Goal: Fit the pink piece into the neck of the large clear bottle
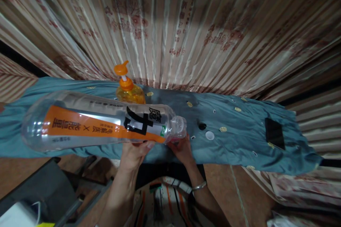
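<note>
A large clear plastic drink bottle (87,122) with an orange label and black characters lies sideways across the view, its neck pointing right. My left hand (134,154) grips it from below, the thumb along its lower edge and the other fingers hidden behind it. Just beneath the bottle's neck, my right hand (182,150) has its fingers curled around something pinkish, mostly hidden by the bottle. No cap shows on the bottle's mouth. Behind the bottle stands an orange pump bottle (130,94), its lower part covered from sight.
A teal patterned cloth (239,142) covers the long table. On it lie a small black round object (202,126), a white disc (210,135) and a dark flat phone-like object (275,133). Pleated curtains (165,35) hang behind. A dark chair (48,184) stands at lower left.
</note>
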`<move>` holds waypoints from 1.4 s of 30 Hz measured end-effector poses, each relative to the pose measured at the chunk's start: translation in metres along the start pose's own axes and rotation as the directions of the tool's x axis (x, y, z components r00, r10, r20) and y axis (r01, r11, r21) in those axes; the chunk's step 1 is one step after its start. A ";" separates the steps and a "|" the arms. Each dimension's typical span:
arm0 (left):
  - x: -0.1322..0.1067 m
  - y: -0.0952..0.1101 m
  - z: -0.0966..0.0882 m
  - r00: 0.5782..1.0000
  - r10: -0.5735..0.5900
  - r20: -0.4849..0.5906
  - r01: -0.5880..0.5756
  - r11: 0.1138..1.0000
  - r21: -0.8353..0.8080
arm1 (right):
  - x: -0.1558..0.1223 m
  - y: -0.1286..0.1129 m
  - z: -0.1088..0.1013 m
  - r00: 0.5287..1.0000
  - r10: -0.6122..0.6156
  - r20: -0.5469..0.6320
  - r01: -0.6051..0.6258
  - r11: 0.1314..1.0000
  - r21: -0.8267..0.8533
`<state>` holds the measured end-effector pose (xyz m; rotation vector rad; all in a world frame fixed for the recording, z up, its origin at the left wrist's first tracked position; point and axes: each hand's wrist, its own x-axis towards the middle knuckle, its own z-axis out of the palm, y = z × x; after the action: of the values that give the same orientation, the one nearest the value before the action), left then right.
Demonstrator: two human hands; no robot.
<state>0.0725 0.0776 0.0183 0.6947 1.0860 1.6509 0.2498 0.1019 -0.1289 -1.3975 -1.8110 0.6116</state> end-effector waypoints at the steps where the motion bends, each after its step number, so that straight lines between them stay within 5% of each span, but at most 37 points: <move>1: 0.000 0.000 0.000 1.000 -0.001 -0.005 0.001 1.000 0.001 | 0.000 0.000 0.000 1.000 0.000 0.003 0.000 1.000 0.001; 42: -0.001 -0.001 0.001 1.000 -0.005 -0.029 0.005 1.000 0.003 | 0.002 -0.003 -0.002 1.000 -0.012 -0.010 0.013 0.999 0.030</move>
<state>0.0740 0.0765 0.0178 0.6708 1.1101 1.6603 0.2492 0.1022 -0.1248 -1.3659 -1.7947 0.6222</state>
